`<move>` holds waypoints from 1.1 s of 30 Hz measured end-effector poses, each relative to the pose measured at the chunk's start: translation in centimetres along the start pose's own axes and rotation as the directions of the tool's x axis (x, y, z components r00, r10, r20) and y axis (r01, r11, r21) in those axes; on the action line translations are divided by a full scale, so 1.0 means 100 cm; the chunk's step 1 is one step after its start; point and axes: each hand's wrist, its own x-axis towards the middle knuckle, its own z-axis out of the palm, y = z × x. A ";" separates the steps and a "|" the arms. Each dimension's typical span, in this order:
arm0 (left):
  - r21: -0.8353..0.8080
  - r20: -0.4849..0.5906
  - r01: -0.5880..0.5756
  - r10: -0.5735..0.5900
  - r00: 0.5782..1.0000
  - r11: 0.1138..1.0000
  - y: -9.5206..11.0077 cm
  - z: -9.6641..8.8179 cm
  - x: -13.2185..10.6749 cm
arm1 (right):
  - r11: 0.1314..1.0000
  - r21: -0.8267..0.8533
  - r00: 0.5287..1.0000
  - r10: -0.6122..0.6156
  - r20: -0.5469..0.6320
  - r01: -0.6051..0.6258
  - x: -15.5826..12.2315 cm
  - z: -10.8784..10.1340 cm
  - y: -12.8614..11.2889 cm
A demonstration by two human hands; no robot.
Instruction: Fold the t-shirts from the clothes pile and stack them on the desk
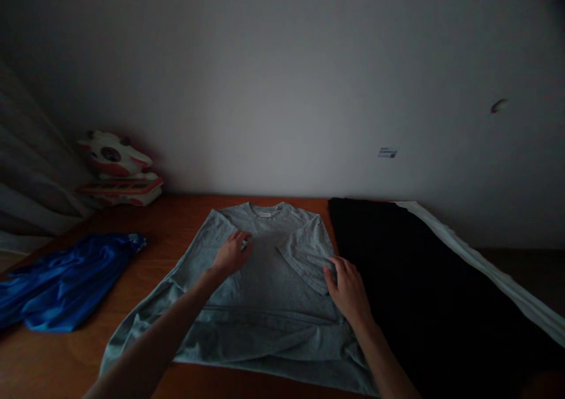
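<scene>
Both forearms are cut off by the bottom edge, above a grey sweatshirt (265,305) spread flat on the counter (176,222). On its chest the left hand (232,253) lies with fingers loosely spread. The right hand (348,290) rests on the folded-in sleeve (304,255), but dimness hides whether those fingers pinch it.

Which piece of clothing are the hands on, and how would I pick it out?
On the wooden table against the pale wall, look at the middle, between a crumpled blue cloth and a black cloth. The grey long-sleeved top lies flat there, collar toward the wall, under the left hand and right hand. It alone is grey.
</scene>
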 end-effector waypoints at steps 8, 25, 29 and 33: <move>-0.069 0.053 0.090 -0.087 0.995 0.994 0.064 0.063 0.030 | 0.998 0.061 0.999 0.016 -0.040 -0.013 0.001 -0.003 -0.002; -0.366 0.018 0.167 -0.173 0.985 0.915 0.065 0.059 0.023 | 0.991 -0.131 0.981 0.044 0.188 -0.019 0.041 -0.001 0.000; -0.323 0.010 0.165 -0.171 0.985 0.932 0.068 0.058 0.024 | 0.991 -0.132 0.952 0.022 0.306 0.020 0.106 0.023 -0.002; -0.312 0.033 0.165 -0.163 0.986 0.936 0.066 0.058 0.025 | 0.992 -0.128 0.926 0.029 0.377 0.021 0.141 0.059 -0.001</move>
